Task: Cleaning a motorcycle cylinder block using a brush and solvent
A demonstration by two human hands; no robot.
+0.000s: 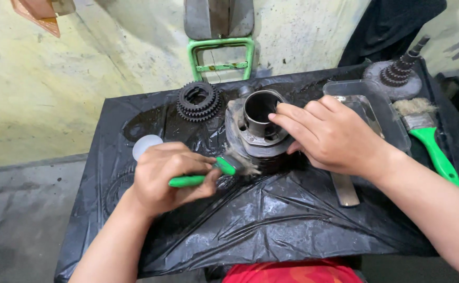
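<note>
The engine cylinder (258, 128) sits upright at the middle of the counter (271, 220) on black plastic sheeting, its open bore facing up, and the step in hand looks like brushing grime off its near-left fins. The right hand (329, 137) steadies it, fingers resting on the top rim, its grip loose around the barrel; the left hand (167, 175) has its grip closed on a green-handled brush (214, 172) whose bristles touch the fins. The next move probably calls for turning the cylinder to reach unbrushed sides. Farther out lie a gear cluster (199, 101) (far left), a clear tray (368, 107) and a second brush (429, 137) right.
</note>
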